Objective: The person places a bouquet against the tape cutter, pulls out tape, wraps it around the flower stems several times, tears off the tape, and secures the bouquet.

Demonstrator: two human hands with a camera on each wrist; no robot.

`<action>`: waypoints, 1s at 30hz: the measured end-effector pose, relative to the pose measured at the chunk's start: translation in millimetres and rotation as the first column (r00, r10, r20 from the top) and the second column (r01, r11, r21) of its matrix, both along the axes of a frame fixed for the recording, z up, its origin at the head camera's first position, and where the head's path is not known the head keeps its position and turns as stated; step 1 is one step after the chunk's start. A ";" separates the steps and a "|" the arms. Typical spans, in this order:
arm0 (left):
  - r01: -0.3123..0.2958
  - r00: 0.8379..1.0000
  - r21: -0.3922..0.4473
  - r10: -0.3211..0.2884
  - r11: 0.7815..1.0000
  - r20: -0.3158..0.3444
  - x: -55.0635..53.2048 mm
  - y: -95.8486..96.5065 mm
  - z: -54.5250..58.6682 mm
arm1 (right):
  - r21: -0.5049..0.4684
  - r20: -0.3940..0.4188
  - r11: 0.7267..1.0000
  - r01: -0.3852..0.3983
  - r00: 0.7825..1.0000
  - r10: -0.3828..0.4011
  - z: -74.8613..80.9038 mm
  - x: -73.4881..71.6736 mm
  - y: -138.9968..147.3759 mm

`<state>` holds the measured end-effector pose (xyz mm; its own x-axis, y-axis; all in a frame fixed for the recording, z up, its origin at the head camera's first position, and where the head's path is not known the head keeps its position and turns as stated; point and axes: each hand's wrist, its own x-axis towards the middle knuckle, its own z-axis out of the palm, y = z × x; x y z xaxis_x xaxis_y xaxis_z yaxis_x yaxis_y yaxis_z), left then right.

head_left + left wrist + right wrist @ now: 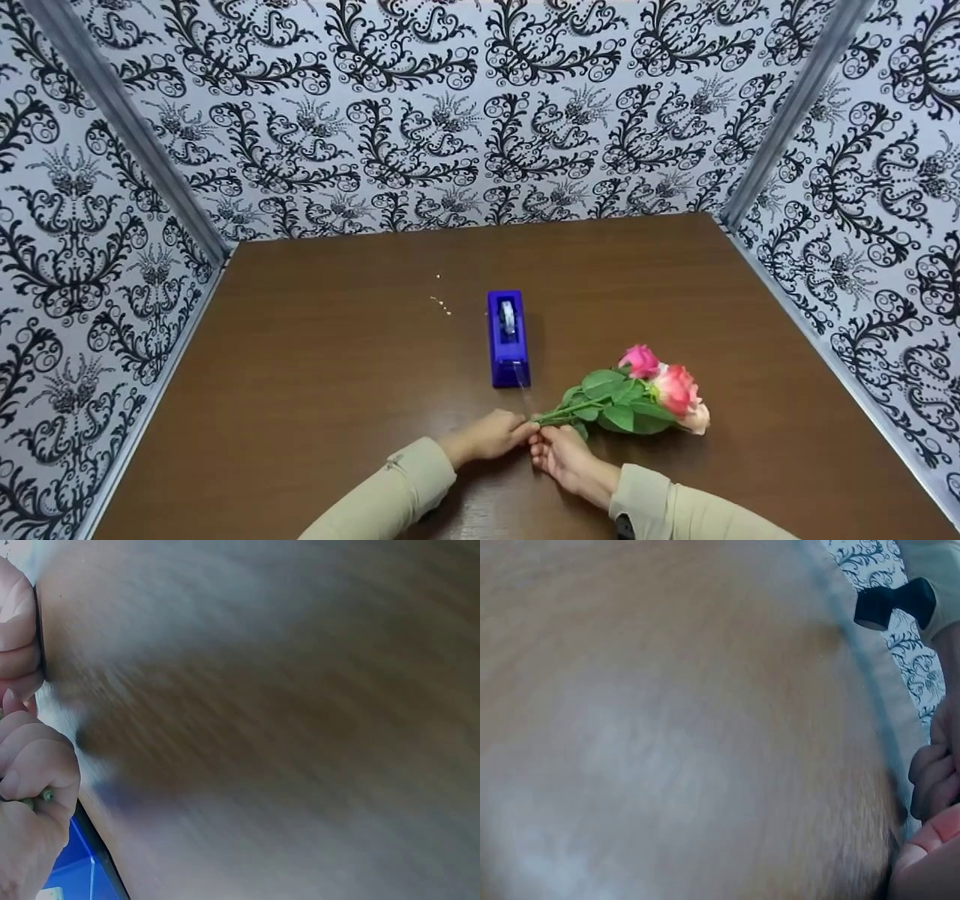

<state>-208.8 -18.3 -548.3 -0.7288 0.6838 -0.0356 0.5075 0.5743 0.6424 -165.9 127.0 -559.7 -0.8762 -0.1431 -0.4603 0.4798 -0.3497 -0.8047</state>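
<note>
A small bouquet of artificial roses (679, 390), pink, coral and pale peach with green leaves, lies to the right with its stems pointing left. My left hand (495, 433) grips the stem ends, and green cut tips (48, 796) poke out of its curled fingers in the left wrist view. Close beside it, my right hand (566, 457) curls its fingers at the stems just below the leaves. A clear strip of tape (524, 390) runs from the blue tape dispenser (509, 352) down to the stems between both hands. The dispenser holds a tape roll (508, 318).
The brown wooden table (322, 360) has tiny pale scraps (442, 305) left of the dispenser. Walls with black-and-white scroll pattern (450, 127) stand behind and at both sides, with grey metal posts (787, 112) at the back corners.
</note>
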 end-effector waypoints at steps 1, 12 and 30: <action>-0.004 1.000 0.007 0.004 1.000 0.001 0.3 0.5 -0.5 | 0.001 0.002 1.000 -0.003 1.000 0.003 0.5 0.6 0.2; -0.032 0.998 0.003 0.032 0.999 -0.058 0.2 3.2 -2.6 | -0.115 -0.010 0.993 0.015 1.000 -0.017 13.2 4.6 6.7; -0.087 0.990 0.101 0.098 0.991 -0.103 -3.0 -0.3 3.5 | -0.201 -0.067 0.979 0.040 0.996 -0.055 16.2 -8.8 13.3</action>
<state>-211.7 -18.6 -544.7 -0.7851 0.6097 0.1094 0.5242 0.5600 0.6416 -174.8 140.3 -543.5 -0.9140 -0.1828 -0.3623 0.4021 -0.5274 -0.7484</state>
